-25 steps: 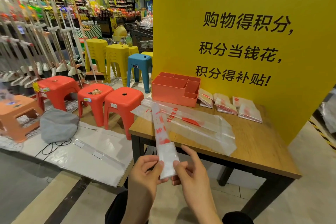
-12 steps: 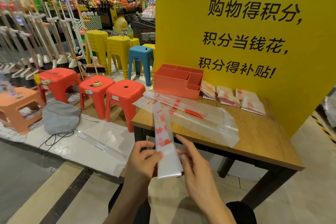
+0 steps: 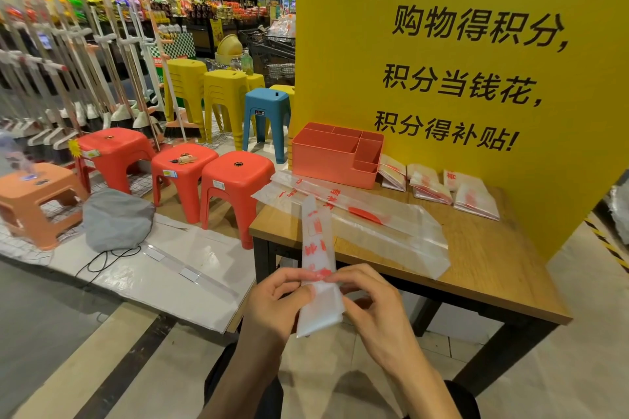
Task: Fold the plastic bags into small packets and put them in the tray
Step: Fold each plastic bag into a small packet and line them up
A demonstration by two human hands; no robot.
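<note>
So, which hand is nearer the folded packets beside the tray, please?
Right. The right hand is in front of the folded packets, slightly left; the left hand lies further left.

Bare left hand (image 3: 272,306), bare right hand (image 3: 377,313), uncovered forearms (image 3: 248,381), dark trousers (image 3: 218,384)

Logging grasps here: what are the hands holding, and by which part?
Both hold one plastic bag folded into a long strip, near its lower end: left hand pinches its left edge, right hand its right edge.
</note>
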